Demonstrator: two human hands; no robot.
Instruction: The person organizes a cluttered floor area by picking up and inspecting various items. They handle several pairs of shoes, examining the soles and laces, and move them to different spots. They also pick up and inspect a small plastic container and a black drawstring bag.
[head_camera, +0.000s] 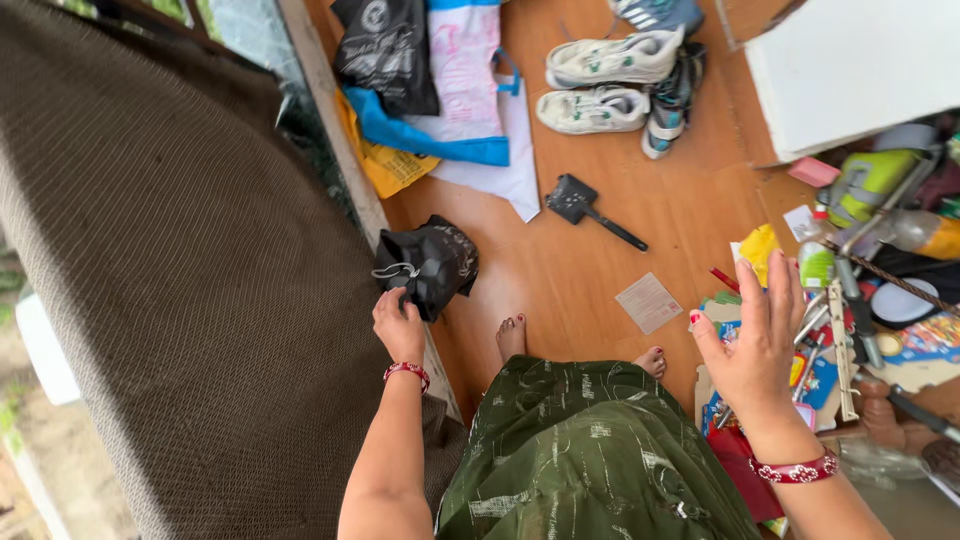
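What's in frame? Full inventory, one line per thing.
black bag: 1, black, at the edge of the brown mat, held by the left hand
brown mat: 1, brown woven, left side
dustpan: 1, black, on the wood floor
sneakers: several, white and grey-blue, top centre
shopping bags: a few, black, pink-white, blue, yellow, top
white board: 1, top right
paper square: 1, pale, on the floor
clutter pile: mixed colours, right
left hand: grips the black bag, red bangle
right hand: open, empty, above the clutter pile
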